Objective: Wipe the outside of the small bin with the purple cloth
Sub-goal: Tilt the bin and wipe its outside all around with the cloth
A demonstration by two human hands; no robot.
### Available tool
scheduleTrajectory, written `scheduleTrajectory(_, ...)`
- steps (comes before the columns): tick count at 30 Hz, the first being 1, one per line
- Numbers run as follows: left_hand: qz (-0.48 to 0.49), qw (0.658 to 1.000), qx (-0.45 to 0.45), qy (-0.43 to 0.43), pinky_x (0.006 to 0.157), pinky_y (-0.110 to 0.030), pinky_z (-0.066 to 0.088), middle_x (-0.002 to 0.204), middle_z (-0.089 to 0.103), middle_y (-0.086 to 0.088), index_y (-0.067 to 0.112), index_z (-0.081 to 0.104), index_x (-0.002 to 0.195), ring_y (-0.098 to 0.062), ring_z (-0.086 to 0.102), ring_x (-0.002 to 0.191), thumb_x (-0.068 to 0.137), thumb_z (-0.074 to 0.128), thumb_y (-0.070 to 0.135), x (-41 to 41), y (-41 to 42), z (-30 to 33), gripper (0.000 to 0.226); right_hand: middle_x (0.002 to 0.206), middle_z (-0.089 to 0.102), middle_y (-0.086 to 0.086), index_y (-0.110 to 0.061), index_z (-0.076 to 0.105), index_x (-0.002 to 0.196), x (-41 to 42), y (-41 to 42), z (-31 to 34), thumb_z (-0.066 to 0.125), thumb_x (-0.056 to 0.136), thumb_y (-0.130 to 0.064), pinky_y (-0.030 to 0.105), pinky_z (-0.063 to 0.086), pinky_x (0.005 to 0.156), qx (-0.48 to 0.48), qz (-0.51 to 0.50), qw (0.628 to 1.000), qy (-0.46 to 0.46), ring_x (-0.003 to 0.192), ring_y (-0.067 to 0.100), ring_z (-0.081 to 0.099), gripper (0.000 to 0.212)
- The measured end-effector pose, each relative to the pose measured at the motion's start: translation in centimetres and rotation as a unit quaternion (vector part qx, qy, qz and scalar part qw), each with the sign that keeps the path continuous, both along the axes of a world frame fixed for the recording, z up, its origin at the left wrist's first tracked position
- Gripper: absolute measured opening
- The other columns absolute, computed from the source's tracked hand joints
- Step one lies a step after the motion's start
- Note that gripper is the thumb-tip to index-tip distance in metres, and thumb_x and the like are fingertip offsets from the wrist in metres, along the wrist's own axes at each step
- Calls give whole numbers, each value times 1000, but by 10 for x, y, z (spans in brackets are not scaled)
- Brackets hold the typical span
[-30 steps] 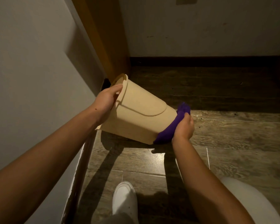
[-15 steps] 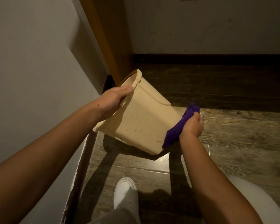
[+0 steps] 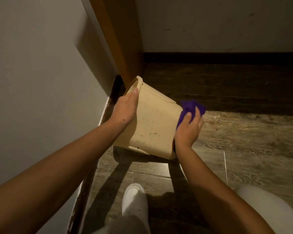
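A small beige bin (image 3: 155, 127) is held off the floor, tipped on its side with its rim toward the upper left and its base toward the right. Dark specks dot its upturned side. My left hand (image 3: 125, 109) grips the bin at the rim, thumb along the edge. My right hand (image 3: 188, 128) presses a bunched purple cloth (image 3: 191, 107) against the bin's base end. The base face is hidden behind hand and cloth.
A white wall (image 3: 41, 81) with a dark skirting runs close on the left, an orange-brown door frame (image 3: 118, 39) behind the bin. The floor (image 3: 243, 141) is wood-look tile. My white shoe (image 3: 134, 200) and pale trouser leg (image 3: 269, 208) are below.
The bin has been turned in my hands, bringing a speckled side up. My right hand with the cloth shifted along the base end; my left hand regripped the rim.
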State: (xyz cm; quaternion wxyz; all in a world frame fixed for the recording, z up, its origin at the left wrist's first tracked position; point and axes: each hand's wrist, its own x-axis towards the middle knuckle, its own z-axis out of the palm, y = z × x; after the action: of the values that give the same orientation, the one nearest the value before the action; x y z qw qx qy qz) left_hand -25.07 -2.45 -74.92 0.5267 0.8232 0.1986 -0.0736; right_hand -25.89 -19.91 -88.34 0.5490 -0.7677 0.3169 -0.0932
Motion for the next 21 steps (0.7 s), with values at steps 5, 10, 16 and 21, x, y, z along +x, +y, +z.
scheduleTrajectory(5,-7,1000,-3,0,64,-26,41,98,69,4,26,66,111,-15,65,87,103,29,62,5,-5,-5,53,169,32,0,-44,46,148,1,52,29,31,103,-57,63,29,120,-37,100,990,-93,153,28,30,48)
scheduleTrajectory(10,-78,995,-4,-61,81,-25,51,100,75,2,27,70,111,1,69,91,107,19,54,5,-10,-6,58,167,35,4,-40,44,149,1,92,58,32,107,-51,57,21,125,-102,168,965,-176,158,24,22,45)
scheduleTrajectory(16,-54,995,-83,-17,104,-41,49,101,75,6,34,68,106,-8,69,102,105,21,59,12,-4,-9,54,172,21,11,-34,28,159,-40,117,43,37,106,-36,59,20,126,-183,172,954,-162,160,31,17,54)
scheduleTrajectory(21,-39,996,-78,-26,115,-46,38,151,48,-1,31,29,157,-19,48,135,107,26,51,15,7,-20,54,172,23,11,-33,30,159,-47,112,26,43,105,-37,59,16,127,-217,205,938,-175,161,28,15,57)
